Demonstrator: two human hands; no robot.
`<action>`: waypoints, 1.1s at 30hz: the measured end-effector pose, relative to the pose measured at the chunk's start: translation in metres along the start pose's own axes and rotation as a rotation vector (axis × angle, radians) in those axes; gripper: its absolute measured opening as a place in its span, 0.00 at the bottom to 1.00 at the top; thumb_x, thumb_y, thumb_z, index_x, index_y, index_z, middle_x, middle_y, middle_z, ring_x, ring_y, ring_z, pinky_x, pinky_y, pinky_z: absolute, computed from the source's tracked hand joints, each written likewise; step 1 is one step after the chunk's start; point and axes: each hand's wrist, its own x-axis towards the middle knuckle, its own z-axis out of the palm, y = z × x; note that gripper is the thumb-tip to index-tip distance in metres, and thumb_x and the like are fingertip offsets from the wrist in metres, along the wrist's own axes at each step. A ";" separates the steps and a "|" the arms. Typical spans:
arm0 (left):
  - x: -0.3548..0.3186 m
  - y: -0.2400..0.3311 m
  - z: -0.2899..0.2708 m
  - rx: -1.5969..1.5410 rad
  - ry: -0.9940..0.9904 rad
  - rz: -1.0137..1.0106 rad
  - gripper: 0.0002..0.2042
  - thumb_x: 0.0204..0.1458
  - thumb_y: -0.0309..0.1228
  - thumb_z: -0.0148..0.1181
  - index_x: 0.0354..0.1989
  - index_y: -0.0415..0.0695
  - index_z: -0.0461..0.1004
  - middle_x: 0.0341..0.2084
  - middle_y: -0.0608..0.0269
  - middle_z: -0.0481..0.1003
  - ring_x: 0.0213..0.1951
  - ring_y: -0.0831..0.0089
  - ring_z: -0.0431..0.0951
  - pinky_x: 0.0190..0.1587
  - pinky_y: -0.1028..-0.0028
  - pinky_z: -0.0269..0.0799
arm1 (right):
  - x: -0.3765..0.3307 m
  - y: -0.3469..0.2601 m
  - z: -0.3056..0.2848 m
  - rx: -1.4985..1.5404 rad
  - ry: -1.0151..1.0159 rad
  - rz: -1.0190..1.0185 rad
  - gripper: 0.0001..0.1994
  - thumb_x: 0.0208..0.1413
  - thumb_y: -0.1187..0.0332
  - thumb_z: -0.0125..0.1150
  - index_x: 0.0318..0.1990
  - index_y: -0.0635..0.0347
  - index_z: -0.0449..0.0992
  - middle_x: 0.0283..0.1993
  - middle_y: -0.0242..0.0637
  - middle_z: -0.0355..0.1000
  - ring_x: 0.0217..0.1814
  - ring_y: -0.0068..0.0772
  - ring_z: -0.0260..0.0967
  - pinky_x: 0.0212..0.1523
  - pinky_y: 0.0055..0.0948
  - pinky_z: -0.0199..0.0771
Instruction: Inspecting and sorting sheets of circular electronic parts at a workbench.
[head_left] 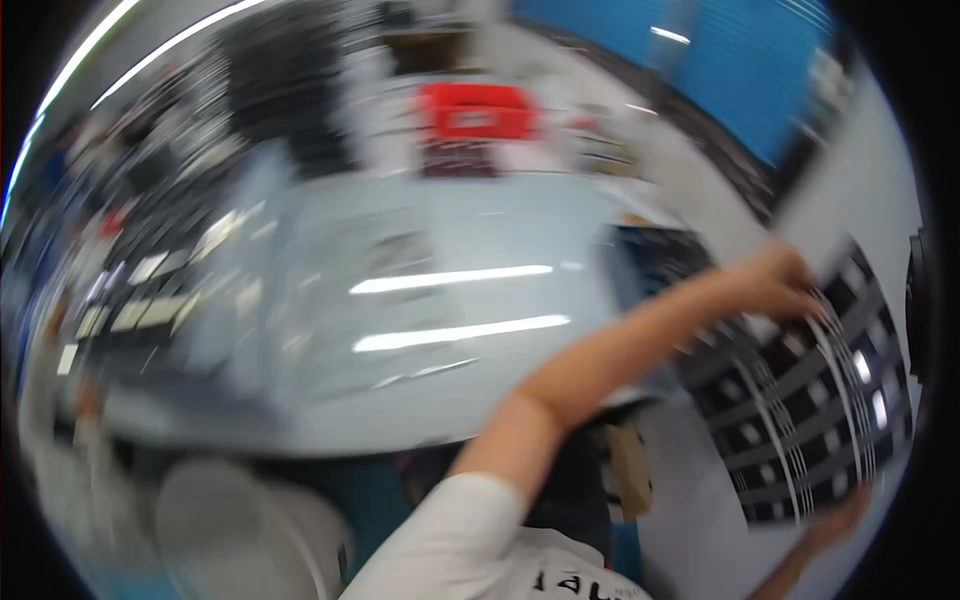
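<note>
A black, grey and white plaid sheet [800, 400] with a glossy surface hangs at the right, past the table's right end. My left hand [780, 285] reaches across to it, fingers closed on its upper edge. Lower down, my right hand [845, 515] grips the sheet's bottom edge; motion blur softens its fingers. Dark flat pieces [650, 260] lie at the table's right side, close to my left forearm.
The pale, shiny table [500, 380] carries clear plastic film [380, 260]. A red box [478, 110] sits at its far end. Dark stacks [285, 80] rise at the back left. A whitish round container [215, 520] stands below the table's near left. A blue panel [700, 60] is at the upper right.
</note>
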 end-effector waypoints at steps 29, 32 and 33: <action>-0.060 -0.045 -0.042 -0.006 0.133 -0.280 0.15 0.51 0.35 0.63 0.18 0.41 0.72 0.11 0.76 0.65 0.17 0.89 0.58 0.20 0.84 0.51 | 0.005 -0.276 0.047 0.469 0.060 0.496 0.13 0.63 0.64 0.50 0.27 0.59 0.69 0.22 0.17 0.56 0.22 0.06 0.44 0.20 0.12 0.41; -0.059 -0.043 -0.041 -0.027 0.144 -0.270 0.14 0.51 0.35 0.63 0.18 0.41 0.72 0.11 0.76 0.65 0.17 0.89 0.59 0.20 0.84 0.52 | 0.006 -0.274 0.047 0.478 0.055 0.473 0.13 0.63 0.65 0.49 0.27 0.59 0.69 0.23 0.17 0.57 0.23 0.06 0.45 0.21 0.12 0.43; -0.058 -0.041 -0.041 -0.031 0.142 -0.272 0.14 0.51 0.35 0.63 0.18 0.41 0.73 0.11 0.76 0.65 0.17 0.89 0.59 0.20 0.84 0.52 | 0.006 -0.274 0.047 0.483 0.055 0.458 0.13 0.63 0.65 0.49 0.27 0.60 0.69 0.23 0.18 0.57 0.23 0.06 0.45 0.22 0.12 0.43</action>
